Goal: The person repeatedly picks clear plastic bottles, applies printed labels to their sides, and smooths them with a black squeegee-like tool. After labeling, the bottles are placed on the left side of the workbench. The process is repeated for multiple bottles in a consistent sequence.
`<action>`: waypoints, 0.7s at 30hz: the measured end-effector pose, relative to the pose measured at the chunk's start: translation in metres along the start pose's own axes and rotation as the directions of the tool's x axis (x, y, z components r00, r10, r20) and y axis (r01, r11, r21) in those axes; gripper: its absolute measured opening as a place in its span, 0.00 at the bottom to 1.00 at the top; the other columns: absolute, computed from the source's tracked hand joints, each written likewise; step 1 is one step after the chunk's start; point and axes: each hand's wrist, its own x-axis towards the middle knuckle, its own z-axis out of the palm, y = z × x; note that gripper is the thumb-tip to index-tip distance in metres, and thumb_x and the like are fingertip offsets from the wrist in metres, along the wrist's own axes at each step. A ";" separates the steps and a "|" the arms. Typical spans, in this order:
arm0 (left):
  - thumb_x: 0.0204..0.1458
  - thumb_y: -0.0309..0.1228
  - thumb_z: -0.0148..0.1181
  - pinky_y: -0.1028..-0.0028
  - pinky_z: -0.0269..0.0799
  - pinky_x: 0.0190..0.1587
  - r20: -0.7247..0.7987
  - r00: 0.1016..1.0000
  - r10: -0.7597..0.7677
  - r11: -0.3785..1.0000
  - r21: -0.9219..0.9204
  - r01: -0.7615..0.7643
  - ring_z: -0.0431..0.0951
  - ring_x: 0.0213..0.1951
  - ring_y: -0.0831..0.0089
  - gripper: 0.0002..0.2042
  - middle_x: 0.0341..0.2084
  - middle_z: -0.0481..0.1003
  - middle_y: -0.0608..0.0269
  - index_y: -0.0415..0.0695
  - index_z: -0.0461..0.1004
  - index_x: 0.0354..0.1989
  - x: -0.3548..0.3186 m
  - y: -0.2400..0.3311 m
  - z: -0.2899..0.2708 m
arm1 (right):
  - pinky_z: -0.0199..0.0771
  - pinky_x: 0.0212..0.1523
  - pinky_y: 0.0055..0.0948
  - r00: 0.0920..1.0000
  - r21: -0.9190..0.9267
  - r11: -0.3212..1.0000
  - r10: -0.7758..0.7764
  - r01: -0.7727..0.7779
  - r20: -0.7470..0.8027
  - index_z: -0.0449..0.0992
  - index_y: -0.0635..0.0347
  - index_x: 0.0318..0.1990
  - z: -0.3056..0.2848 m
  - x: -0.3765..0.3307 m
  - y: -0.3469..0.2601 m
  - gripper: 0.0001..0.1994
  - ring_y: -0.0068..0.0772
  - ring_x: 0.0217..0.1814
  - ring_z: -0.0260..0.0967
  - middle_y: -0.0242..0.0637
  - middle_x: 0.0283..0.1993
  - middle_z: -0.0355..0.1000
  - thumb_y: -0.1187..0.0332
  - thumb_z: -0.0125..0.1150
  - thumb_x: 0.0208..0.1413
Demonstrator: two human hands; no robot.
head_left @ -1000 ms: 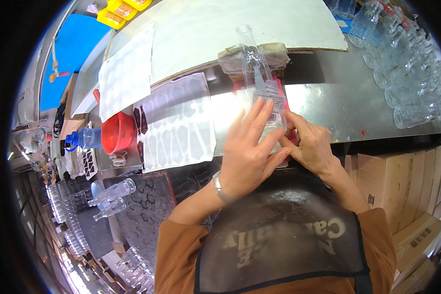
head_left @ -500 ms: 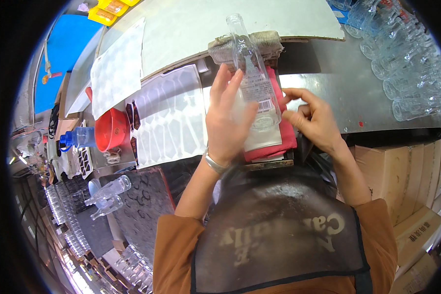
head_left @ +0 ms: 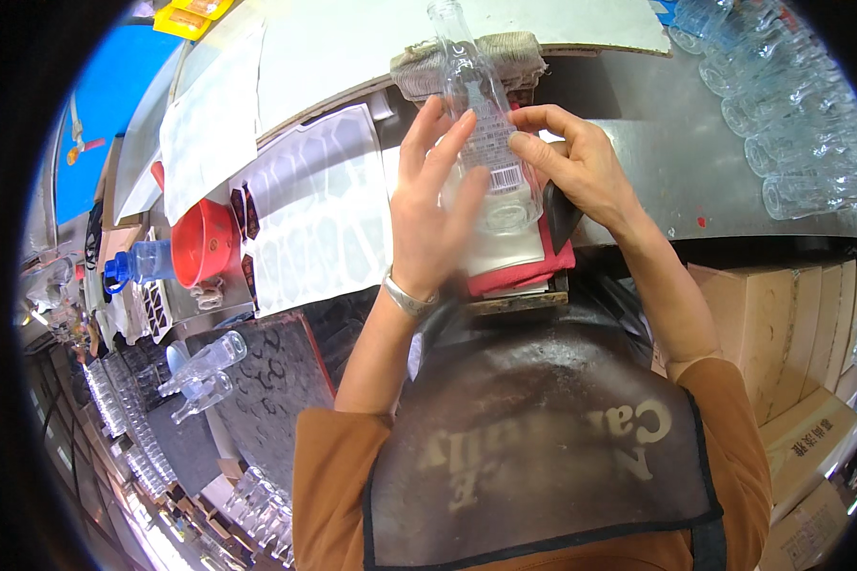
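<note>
A clear glass bottle (head_left: 468, 74) with a printed panel and barcode lies with its neck pointing away from me. It rests across a rolled, worn cloth pad (head_left: 512, 59) and over a pink cloth (head_left: 516, 277) topped by a white one. My left hand (head_left: 428, 214) is at the bottle's left side, fingers spread, its thumb blurred over the lower body. My right hand (head_left: 586, 171) is at the opposite side, with thumb and bent forefinger against the glass and the other fingers curled. The palm sides of both hands are mostly hidden.
Sheets of bottle-shaped transfers (head_left: 319, 209) lie to the left, near a red tub (head_left: 203, 243) and a blue-capped plastic bottle (head_left: 148, 261). Rows of glass bottles (head_left: 790, 143) line the far right. Cardboard boxes (head_left: 771, 324) stand at lower right. A white board (head_left: 371, 43) spans the back.
My right hand has moved left and away from me, its thumb and forefinger coming onto the bottle's side. My left hand stays beside the bottle, fingers spread. The whole view has shifted slightly.
</note>
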 end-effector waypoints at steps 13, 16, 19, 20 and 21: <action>0.51 0.24 0.65 0.61 0.66 0.65 0.012 1.000 -0.005 0.999 -0.050 0.006 0.69 0.64 0.56 0.26 0.68 0.62 0.49 0.46 0.74 0.62 0.002 0.001 -0.001 | 0.68 0.26 0.23 0.916 0.714 0.681 0.372 -0.162 -0.147 0.76 0.62 0.44 -0.025 0.004 0.037 0.24 0.24 0.27 0.69 0.39 0.38 0.75 0.46 0.48 0.70; 0.51 0.24 0.66 0.61 0.66 0.64 0.015 1.000 0.004 0.999 -0.047 -0.003 0.69 0.64 0.56 0.26 0.68 0.62 0.49 0.46 0.74 0.62 0.003 0.000 -0.001 | 0.74 0.38 0.27 0.870 0.827 0.555 0.446 -0.086 -0.209 0.75 0.62 0.47 -0.024 -0.002 0.048 0.18 0.26 0.36 0.73 0.37 0.40 0.76 0.54 0.53 0.69; 0.51 0.25 0.66 0.61 0.66 0.64 0.011 1.000 -0.003 0.999 -0.041 0.003 0.69 0.64 0.56 0.26 0.68 0.62 0.49 0.45 0.74 0.61 0.003 0.002 -0.001 | 0.75 0.48 0.27 0.935 0.760 0.648 0.300 -0.055 -0.188 0.73 0.63 0.51 -0.021 -0.010 0.034 0.14 0.26 0.44 0.73 0.35 0.43 0.75 0.62 0.57 0.66; 0.51 0.25 0.66 0.61 0.66 0.64 0.011 1.000 -0.004 0.999 -0.033 0.004 0.69 0.64 0.56 0.25 0.68 0.62 0.49 0.45 0.74 0.61 0.002 0.002 0.000 | 0.74 0.51 0.27 0.964 0.670 0.741 0.203 -0.036 -0.173 0.73 0.63 0.53 -0.022 -0.014 0.026 0.14 0.25 0.46 0.73 0.34 0.44 0.75 0.65 0.58 0.64; 0.51 0.25 0.66 0.61 0.66 0.64 0.010 1.000 -0.006 1.000 -0.025 0.006 0.69 0.64 0.55 0.25 0.68 0.62 0.49 0.45 0.74 0.61 0.002 0.002 0.000 | 0.73 0.53 0.26 0.984 0.571 0.821 0.107 -0.005 -0.145 0.72 0.63 0.54 -0.022 -0.016 0.022 0.14 0.25 0.49 0.73 0.34 0.46 0.74 0.68 0.58 0.63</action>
